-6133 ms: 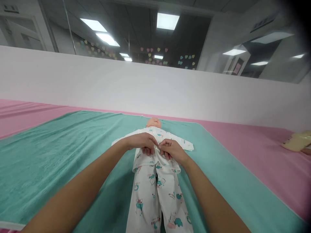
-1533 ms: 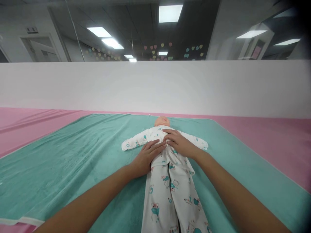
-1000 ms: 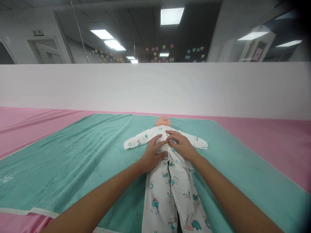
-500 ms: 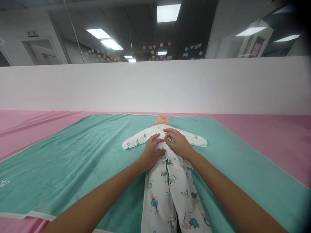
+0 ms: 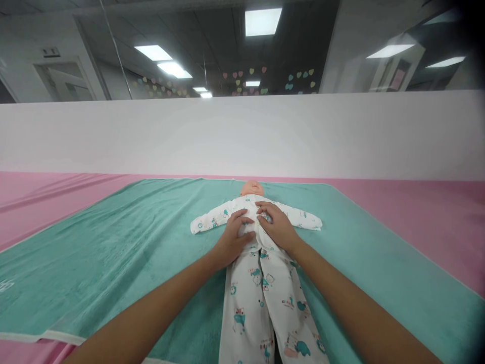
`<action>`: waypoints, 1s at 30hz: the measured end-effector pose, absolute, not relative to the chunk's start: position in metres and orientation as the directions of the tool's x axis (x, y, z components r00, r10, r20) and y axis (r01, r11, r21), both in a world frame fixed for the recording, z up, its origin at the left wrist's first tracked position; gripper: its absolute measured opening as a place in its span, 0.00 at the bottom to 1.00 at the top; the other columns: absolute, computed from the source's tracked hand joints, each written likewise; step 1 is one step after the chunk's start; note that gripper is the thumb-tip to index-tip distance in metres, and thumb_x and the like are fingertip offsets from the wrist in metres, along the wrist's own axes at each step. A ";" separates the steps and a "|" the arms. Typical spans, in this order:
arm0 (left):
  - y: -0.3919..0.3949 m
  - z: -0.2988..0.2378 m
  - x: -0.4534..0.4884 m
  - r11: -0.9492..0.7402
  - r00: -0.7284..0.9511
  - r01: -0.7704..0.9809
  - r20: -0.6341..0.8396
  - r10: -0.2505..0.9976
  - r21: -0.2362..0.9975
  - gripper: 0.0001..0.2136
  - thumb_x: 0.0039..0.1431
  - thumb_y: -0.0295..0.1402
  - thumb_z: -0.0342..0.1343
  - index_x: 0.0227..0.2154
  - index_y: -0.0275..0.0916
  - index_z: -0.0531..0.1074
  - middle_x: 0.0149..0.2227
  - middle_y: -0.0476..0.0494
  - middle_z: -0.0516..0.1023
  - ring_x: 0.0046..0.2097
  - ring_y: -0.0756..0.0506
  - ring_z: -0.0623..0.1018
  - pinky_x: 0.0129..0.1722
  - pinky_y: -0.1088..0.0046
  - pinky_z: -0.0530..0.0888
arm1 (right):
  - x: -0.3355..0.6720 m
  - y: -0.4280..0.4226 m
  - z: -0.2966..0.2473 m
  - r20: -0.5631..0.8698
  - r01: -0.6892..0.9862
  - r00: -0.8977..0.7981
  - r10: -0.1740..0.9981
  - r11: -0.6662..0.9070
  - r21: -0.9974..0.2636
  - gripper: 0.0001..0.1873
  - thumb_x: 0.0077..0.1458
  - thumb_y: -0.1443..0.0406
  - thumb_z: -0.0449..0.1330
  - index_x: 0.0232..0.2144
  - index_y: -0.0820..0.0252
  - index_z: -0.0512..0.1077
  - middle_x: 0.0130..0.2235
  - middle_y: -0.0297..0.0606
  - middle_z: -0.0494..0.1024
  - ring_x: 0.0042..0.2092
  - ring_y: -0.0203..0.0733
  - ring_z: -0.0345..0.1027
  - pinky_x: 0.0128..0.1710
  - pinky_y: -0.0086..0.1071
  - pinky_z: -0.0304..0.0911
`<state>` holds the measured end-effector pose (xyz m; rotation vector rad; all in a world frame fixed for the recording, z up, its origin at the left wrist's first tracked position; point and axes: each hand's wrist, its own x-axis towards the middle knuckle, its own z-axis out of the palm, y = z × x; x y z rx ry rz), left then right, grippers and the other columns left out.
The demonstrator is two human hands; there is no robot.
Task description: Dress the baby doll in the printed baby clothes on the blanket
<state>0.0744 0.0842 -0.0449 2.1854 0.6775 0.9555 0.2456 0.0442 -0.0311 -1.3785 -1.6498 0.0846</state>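
Note:
A baby doll (image 5: pixel 251 188) lies on its back, its arms spread sideways, in a white top (image 5: pixel 212 217) with small printed figures and matching trousers (image 5: pixel 252 308). My left hand (image 5: pixel 235 237) rests on the belly of the top, its fingers spread and the thumb apart. On the other side of the front seam, my right hand (image 5: pixel 277 225) lies on the chest with bent fingers held apart. A narrow gap separates the two hands. The doll's own hands are hidden in the sleeves.
Under the doll is a teal blanket (image 5: pixel 125 242) with a pale edge, spread over a pink sheet (image 5: pixel 428 217). A low white wall (image 5: pixel 170 136) runs behind, with a glass pane (image 5: pixel 227 45) above it that carries heart stickers and light reflections.
The fingertips, which met at the front of the top, have moved slightly apart. My left fingers have shifted a little left, and the right hand's fingers have loosened.

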 end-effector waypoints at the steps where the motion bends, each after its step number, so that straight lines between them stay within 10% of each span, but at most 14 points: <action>1: 0.089 -0.046 0.071 -0.676 0.580 0.200 0.470 0.665 0.710 0.10 0.57 0.33 0.50 0.42 0.44 0.66 0.58 0.45 0.55 0.60 0.45 0.56 0.59 0.64 0.55 | 0.249 0.044 -0.034 0.605 0.712 0.114 0.788 0.359 -0.603 0.08 0.53 0.63 0.50 0.36 0.54 0.67 0.52 0.34 0.67 0.54 0.41 0.58 0.54 0.40 0.53; 7: 0.154 -0.061 0.027 -0.702 0.369 0.491 0.606 0.704 0.516 0.12 0.58 0.37 0.47 0.43 0.40 0.66 0.53 0.42 0.63 0.56 0.43 0.61 0.56 0.63 0.58 | 0.309 0.050 -0.071 0.590 0.845 0.255 0.766 0.119 -0.521 0.22 0.57 0.56 0.48 0.51 0.57 0.62 0.55 0.40 0.63 0.57 0.44 0.54 0.56 0.41 0.49; 21: 0.211 -0.068 -0.045 -0.311 0.221 0.896 0.287 0.932 0.318 0.20 0.55 0.46 0.43 0.28 0.36 0.74 0.42 0.33 0.73 0.50 0.34 0.67 0.44 0.63 0.65 | 0.428 0.021 -0.097 0.252 0.816 0.542 0.802 -0.432 -0.384 0.24 0.55 0.51 0.42 0.39 0.58 0.70 0.48 0.45 0.70 0.48 0.50 0.63 0.42 0.39 0.58; 30: 0.196 -0.051 -0.029 -0.198 0.197 0.768 0.069 0.978 0.610 0.20 0.51 0.50 0.46 0.24 0.38 0.73 0.28 0.41 0.76 0.33 0.41 0.74 0.30 0.72 0.65 | 0.431 0.013 -0.089 0.187 0.729 0.649 0.737 -0.532 -0.430 0.24 0.48 0.45 0.47 0.18 0.58 0.64 0.30 0.41 0.72 0.33 0.45 0.64 0.27 0.33 0.53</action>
